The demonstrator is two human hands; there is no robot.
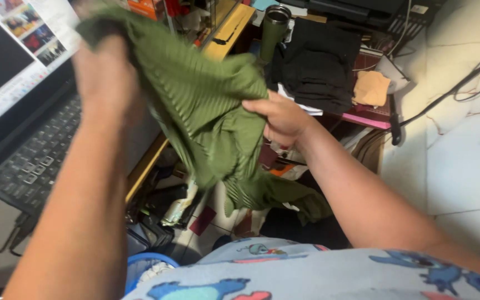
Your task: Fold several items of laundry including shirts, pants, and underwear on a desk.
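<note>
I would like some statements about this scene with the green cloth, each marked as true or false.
1. Both hands grip the ribbed olive-green cloth. True: the left hand holds its upper end and the right hand its side.
2. The cloth lies flat on the open black laptop. False: it hangs in the air beside the laptop.
3. A dark green metal tumbler stands behind the cloth. True.
4. The folded black fabric is in the right hand. False: it lies apart on a cluttered surface.
5. The laptop's screen is dark. False: it is lit and shows pictures.
</note>
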